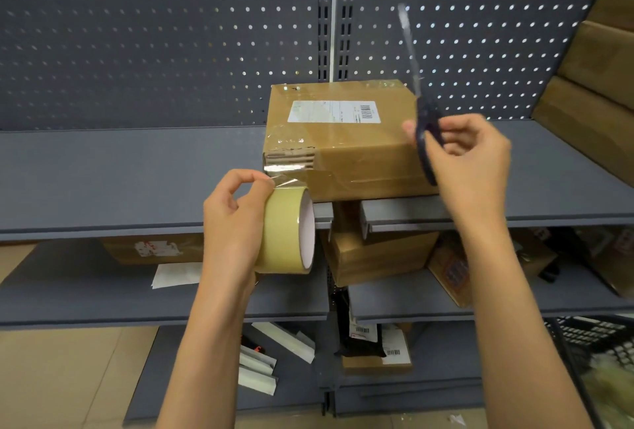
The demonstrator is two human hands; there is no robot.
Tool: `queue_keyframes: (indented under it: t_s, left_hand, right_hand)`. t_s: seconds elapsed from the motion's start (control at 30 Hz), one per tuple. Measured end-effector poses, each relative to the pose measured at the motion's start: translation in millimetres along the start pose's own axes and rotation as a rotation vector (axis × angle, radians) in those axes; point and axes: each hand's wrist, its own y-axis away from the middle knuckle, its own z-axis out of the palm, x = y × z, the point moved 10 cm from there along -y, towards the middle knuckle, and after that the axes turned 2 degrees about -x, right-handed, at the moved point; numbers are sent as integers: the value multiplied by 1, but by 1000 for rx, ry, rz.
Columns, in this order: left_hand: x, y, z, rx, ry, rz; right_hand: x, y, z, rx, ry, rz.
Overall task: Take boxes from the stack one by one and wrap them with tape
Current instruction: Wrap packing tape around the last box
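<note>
Brown cardboard box with white label (343,140) sits on the grey metal shelf (130,171), at its front edge. Left hand (233,219) grips the yellowish tape roll (286,231) just below the box's left corner, strip stretched taut to it. Right hand (470,150) holds dark-handled scissors (423,119), blades up, beside the box's right end, likely to cut the strip.

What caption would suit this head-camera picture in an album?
Left hand holds a tape roll against a cardboard box; right hand raises scissors.
</note>
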Motion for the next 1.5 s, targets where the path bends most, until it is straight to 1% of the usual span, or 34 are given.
queue_keyframes:
  t_s: [0.07,0.17,0.27,0.4,0.53,0.67,0.77,0.83,0.87,0.9,0.93,0.97,1.0,1.03,1.07,1.1,1.17,1.3,1.4,1.5]
  left_hand:
    - [1,2,7,-35,10,-2]
    - [0,4,18,-70,27,-1]
    - [1,6,29,-97,39,15]
    - [2,9,45,-155,15,35]
    - [1,13,56,-184,4,33]
    - [-2,14,60,-201,3,25]
    - [-3,14,61,-201,8,19]
    - [-3,14,61,-200,11,20]
    - [-3,14,61,-200,12,21]
    - [-3,14,61,-200,11,21]
    - [-3,13,61,-199,10,21]
    - [-3,13,61,-199,10,21]
    - [-2,13,60,-199,13,23]
    - [-2,13,60,-198,16,26]
    - [-1,14,60,-197,20,30]
    - [-1,14,59,-198,23,33]
    - [1,15,58,-207,27,37]
    - [1,17,55,-238,9,31]
    - [-1,18,49,-248,-19,32]
    - [-2,20,45,-258,-38,42]
  right_hand:
    - [15,-6,-32,137,107,58]
    - [41,-6,-67,210,342,158]
    - [69,-7,-79,154,545,243]
    - [92,-4,-76,45,735,313]
    - [88,-5,-68,-19,863,256]
    - [97,-10,-64,-79,896,261]
    - [102,-13,-59,-119,987,187]
    - [94,-13,-52,-129,1024,88]
    - [83,-12,-49,-104,966,23]
    - [68,-10,-46,-66,845,-56]
    - [49,-5,-41,-40,675,-147]
    - [30,0,-33,-55,481,-214]
    - [15,5,-20,-127,294,-235]
    - [3,10,-2,-244,133,-221]
    - [-7,18,18,-377,11,-194]
    - [-14,26,37,-489,-59,-181]
    - [-24,37,64,-627,-93,-203]
    - [-18,47,88,-760,-116,-192]
    - [-13,53,95,-801,-88,-199]
    - [-11,56,99,-808,-85,-189]
